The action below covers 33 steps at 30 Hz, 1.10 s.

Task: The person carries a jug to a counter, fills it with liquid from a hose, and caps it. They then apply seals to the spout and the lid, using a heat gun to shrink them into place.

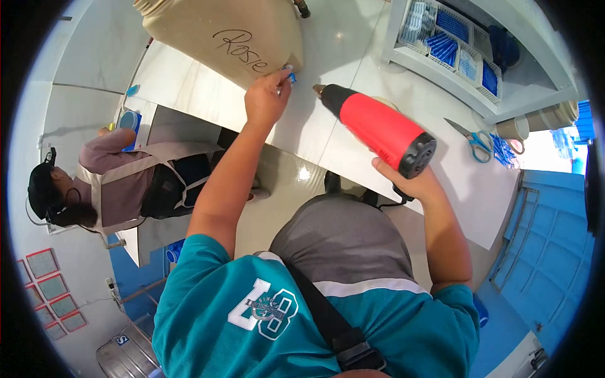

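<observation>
My right hand (pixel 416 183) is closed round the handle of a red and black heat gun (pixel 381 126). The gun's metal nozzle points left, toward my left hand (pixel 268 99), with a gap between them. Pinched in my left fingers is a small blue-and-white piece (pixel 292 77), too small to name. It is close to the lower right corner of a large beige jug (pixel 220 38) with dark handwriting on its side. My fingers partly cover the piece. The heat gun's body hides most of my right fingers.
The white counter (pixel 340 38) bears blue-handled scissors (pixel 480 146), blue strips (pixel 503 151) and cups (pixel 513 129). A shelf unit (pixel 435 69) holds baskets (pixel 452 16) of blue items. At left, another person (pixel 110 170) works at a separate counter.
</observation>
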Available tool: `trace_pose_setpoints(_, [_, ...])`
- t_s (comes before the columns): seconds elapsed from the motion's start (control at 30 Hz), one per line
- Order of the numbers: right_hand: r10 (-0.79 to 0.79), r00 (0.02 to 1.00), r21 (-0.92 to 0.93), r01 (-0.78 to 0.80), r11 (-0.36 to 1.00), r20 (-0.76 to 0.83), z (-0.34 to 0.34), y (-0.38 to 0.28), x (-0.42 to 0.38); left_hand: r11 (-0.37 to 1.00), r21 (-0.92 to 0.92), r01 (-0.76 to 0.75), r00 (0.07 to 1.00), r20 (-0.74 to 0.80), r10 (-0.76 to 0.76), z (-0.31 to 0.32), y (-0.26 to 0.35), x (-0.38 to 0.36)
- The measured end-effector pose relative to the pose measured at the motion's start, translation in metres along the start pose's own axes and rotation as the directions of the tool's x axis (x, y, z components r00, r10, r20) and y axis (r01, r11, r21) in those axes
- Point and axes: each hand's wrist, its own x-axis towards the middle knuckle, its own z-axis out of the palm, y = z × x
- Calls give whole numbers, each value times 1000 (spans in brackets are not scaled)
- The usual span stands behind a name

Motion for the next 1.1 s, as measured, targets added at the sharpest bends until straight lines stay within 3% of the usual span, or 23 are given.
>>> trace_pose_setpoints(0.07, [151,981,35,-156,987,125,8,-9,-1,985,-91,144,988,73,-137,-2,1,3])
trace_pose_setpoints(0.13, [0,987,-110,18,994,158,30,18,3,986,-82,142,986,99,-133,-7,5,7])
trace_pose_setpoints(0.17, [-4,992,21,2,1000,129,40,21,8,987,-74,142,984,117,-133,-9,5,8])
trace_pose_setpoints(0.33, [35,996,137,-46,989,84,56,16,18,978,-57,201,963,196,-186,-17,13,15])
trace_pose_setpoints(0.4, [-45,997,216,32,976,58,61,14,21,976,-25,217,952,225,-206,-18,15,16])
trace_pose_setpoints(0.53, [-57,998,84,57,995,-8,59,13,20,976,-49,214,955,219,-198,-19,14,16])
trace_pose_setpoints(0.6, [49,998,209,-38,977,-44,48,16,19,974,-41,224,952,224,-210,-19,13,16])
trace_pose_setpoints(0.73, [218,969,486,-246,839,113,12,-6,24,973,-72,220,957,209,-201,-17,12,15])
trace_pose_setpoints(0.93, [179,978,557,-210,804,110,-4,-24,45,982,-60,180,968,190,-166,-18,13,15])
trace_pose_setpoints(1.1, [125,963,597,-247,763,240,-8,-28,72,983,-49,178,966,201,-165,-18,12,15])
